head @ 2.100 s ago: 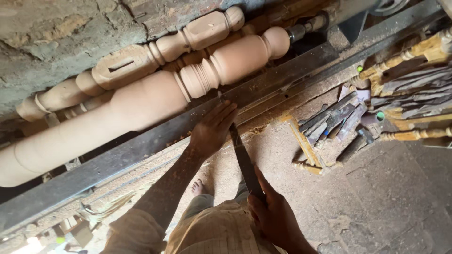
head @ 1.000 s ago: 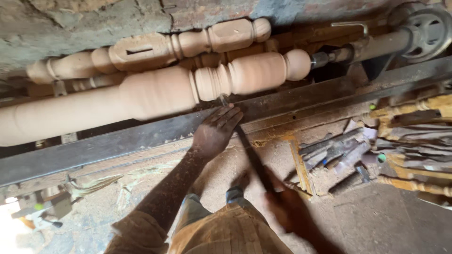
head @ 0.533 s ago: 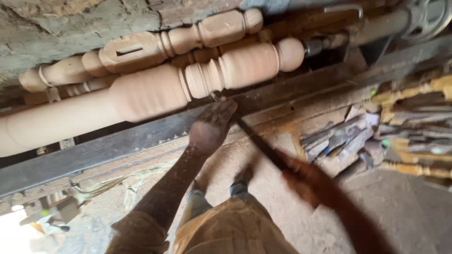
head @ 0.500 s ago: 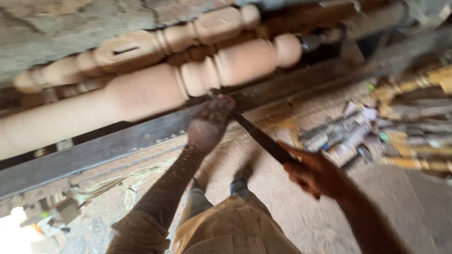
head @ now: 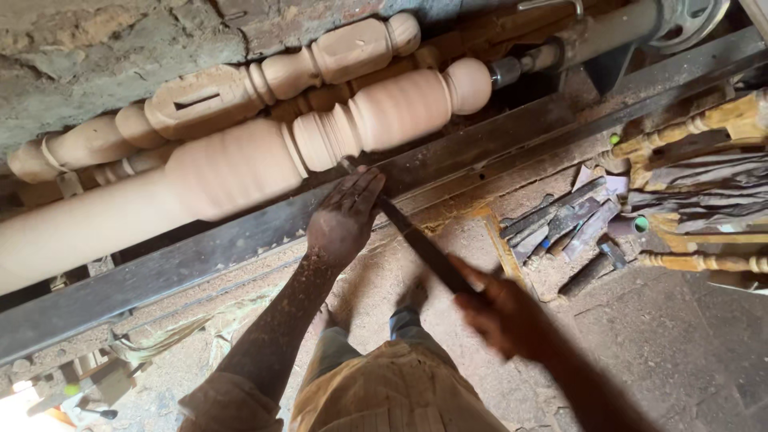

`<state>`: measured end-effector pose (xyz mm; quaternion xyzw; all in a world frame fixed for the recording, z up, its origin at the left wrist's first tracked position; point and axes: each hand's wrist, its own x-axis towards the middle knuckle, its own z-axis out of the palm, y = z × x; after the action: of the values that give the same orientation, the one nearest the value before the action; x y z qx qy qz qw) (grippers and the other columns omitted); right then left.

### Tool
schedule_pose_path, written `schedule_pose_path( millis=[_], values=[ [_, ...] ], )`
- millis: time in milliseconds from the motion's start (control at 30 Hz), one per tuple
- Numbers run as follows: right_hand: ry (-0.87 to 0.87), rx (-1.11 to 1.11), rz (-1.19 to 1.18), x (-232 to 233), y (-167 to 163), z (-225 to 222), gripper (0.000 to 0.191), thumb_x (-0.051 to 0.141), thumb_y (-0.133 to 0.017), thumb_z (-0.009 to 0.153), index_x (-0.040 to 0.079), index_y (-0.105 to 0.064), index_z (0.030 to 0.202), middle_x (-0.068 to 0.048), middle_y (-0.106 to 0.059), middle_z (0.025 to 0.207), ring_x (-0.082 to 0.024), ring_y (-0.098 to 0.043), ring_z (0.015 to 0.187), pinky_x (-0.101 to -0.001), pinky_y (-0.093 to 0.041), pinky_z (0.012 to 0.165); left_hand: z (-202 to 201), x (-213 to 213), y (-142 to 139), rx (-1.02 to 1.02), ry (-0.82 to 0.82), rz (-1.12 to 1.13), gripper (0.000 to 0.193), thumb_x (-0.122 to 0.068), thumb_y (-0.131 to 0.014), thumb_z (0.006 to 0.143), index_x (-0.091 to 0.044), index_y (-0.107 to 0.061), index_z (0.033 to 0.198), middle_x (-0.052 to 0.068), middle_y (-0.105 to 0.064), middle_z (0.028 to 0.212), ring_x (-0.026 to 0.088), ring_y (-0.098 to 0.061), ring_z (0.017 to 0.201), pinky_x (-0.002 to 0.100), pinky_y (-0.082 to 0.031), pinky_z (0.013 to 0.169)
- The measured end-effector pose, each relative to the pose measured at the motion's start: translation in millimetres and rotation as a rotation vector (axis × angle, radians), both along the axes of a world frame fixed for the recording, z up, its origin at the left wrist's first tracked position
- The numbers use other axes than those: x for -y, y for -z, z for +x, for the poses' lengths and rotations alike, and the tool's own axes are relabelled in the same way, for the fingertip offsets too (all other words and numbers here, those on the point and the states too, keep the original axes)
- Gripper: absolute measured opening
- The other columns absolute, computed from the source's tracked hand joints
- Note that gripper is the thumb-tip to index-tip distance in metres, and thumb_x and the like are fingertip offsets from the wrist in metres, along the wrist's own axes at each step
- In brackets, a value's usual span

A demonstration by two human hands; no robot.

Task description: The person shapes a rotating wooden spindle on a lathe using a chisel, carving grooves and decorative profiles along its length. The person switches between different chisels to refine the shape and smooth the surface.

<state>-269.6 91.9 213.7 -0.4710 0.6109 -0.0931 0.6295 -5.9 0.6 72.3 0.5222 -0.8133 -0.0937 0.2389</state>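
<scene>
- Turned wooden spindle [head: 240, 164] mounted on lathe, above dark steel rail [head: 200, 252]; bulb, beads and ball end already shaped.
- Left hand [head: 344, 216] flat, fingers together, pressing chisel [head: 420, 244] onto rail just below bead section.
- Right hand [head: 500, 312] closed around chisel handle, blurred.
- Judged well along: fine cutting at beads left.
- 1 finished spindle [head: 232, 92] behind; spare chisels [head: 560, 228] on floor.
</scene>
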Motion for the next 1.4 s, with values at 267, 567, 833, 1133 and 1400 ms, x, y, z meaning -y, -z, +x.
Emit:
schedule_pose_path(
  millis=[267, 567, 833, 1133, 1400],
  values=[
    [-0.018, -0.026, 0.025, -22, 13, 4, 0.075, 0.023, -0.064, 0.095, 0.033, -0.033, 0.162, 0.004, -0.054, 0.055, -0.009, -0.046, 0.042, -0.0278, -0.04, 0.04, 6, -4, -2, 0.001, 0.01, -0.051, 0.044, -0.01, -0.06, 0.097, -0.013, -0.061, 0.142, 0.008, -0.061, 0.148, 0.025, -0.058, 0.14, 0.042, -0.048, 0.118],
    [-0.043, -0.117, 0.145, 20, -7, -15, 0.074, 0.03, -0.065, 0.092, 0.035, -0.041, 0.162, -0.001, -0.059, 0.057, -0.011, -0.043, 0.038, -0.0307, -0.042, 0.035, -2, 2, 13, -0.172, -0.004, 0.041, 0.035, -0.018, -0.063, 0.104, -0.012, -0.065, 0.138, 0.01, -0.062, 0.145, 0.025, -0.061, 0.133, 0.039, -0.053, 0.11],
    [-0.055, -0.111, -0.557, -72, 20, 78, 0.078, 0.02, -0.066, 0.092, 0.019, -0.031, 0.162, 0.003, -0.06, 0.06, -0.004, -0.056, 0.047, -0.0216, -0.046, 0.044, 5, -1, 4, -0.052, 0.008, -0.065, 0.036, -0.013, -0.067, 0.099, -0.012, -0.066, 0.135, 0.006, -0.066, 0.142, 0.021, -0.061, 0.135, 0.041, -0.051, 0.112],
    [-0.167, -0.034, 0.046, 38, 8, -42, 0.078, 0.024, -0.067, 0.089, 0.031, -0.038, 0.161, -0.002, -0.051, 0.058, -0.009, -0.04, 0.037, -0.0288, -0.037, 0.033, 0, 0, 16, 0.029, -0.016, -0.076, 0.043, -0.023, -0.062, 0.101, -0.014, -0.061, 0.143, 0.008, -0.062, 0.146, 0.021, -0.06, 0.133, 0.037, -0.056, 0.101],
    [-0.173, -0.052, 0.018, 30, -5, -28, 0.082, 0.033, -0.064, 0.087, 0.035, -0.035, 0.164, 0.003, -0.074, 0.071, -0.006, -0.047, 0.04, -0.0278, -0.045, 0.033, 0, 8, 30, -0.023, -0.041, -0.293, 0.038, -0.023, -0.067, 0.103, -0.015, -0.064, 0.14, 0.008, -0.068, 0.139, 0.02, -0.065, 0.13, 0.036, -0.063, 0.097]
  ],
)
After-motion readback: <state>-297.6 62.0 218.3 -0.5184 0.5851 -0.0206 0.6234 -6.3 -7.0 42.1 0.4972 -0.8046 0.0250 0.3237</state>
